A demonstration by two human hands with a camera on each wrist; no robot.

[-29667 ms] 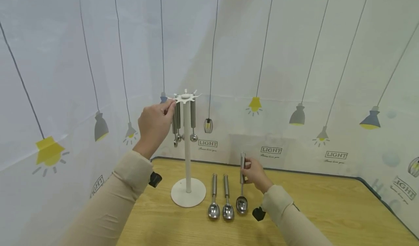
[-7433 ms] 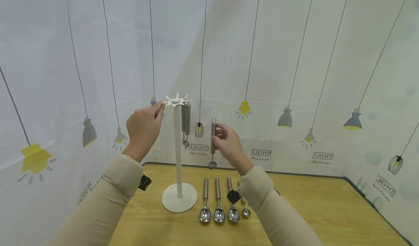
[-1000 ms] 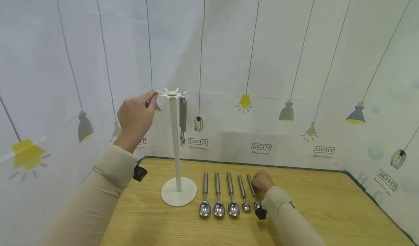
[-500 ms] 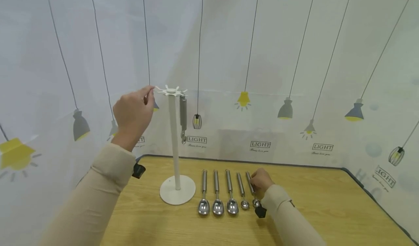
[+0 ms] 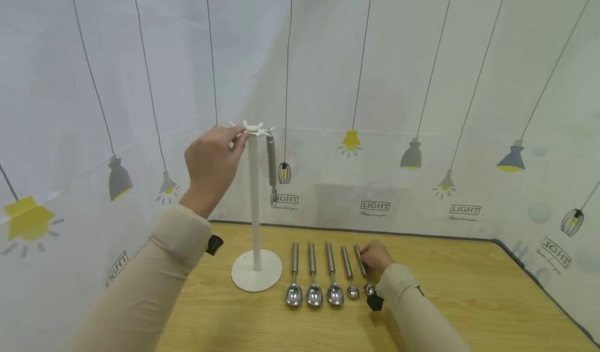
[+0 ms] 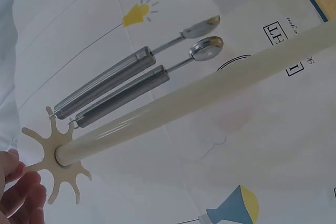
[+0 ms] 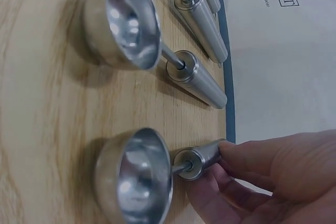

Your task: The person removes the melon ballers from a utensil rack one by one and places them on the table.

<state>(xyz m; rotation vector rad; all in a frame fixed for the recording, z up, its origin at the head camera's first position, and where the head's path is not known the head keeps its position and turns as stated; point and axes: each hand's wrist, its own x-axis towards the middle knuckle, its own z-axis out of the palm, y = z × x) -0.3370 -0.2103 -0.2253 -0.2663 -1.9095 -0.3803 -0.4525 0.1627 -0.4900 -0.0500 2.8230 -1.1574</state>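
Note:
My left hand (image 5: pixel 212 167) pinches a prong of the star-shaped top of a white utensil stand (image 5: pixel 255 196). Two small metal scoops (image 6: pixel 123 97) hang by their handles from other prongs in the left wrist view; in the head view they overlap. At the right end of a row on the table, my right hand (image 5: pixel 376 256) pinches the handle of a melon baller (image 7: pixel 137 177), whose bowl faces up. Beside it lies another melon baller (image 5: pixel 353 291). Further left in the row are three larger ice cream scoops (image 5: pixel 314 293), handles pointing away from me.
The wooden table (image 5: pixel 459 294) ends at a dark edge against a white printed backdrop (image 5: pixel 422 81) with lamp drawings. The stand's round base (image 5: pixel 257 271) sits left of the row. Black wrist cameras are strapped at both cuffs.
The row has grown from three scoops, and fewer utensils hang. The melon baller held in the air earlier now lies at the row's right end. My left hand has just shifted right, turning the stand's top.

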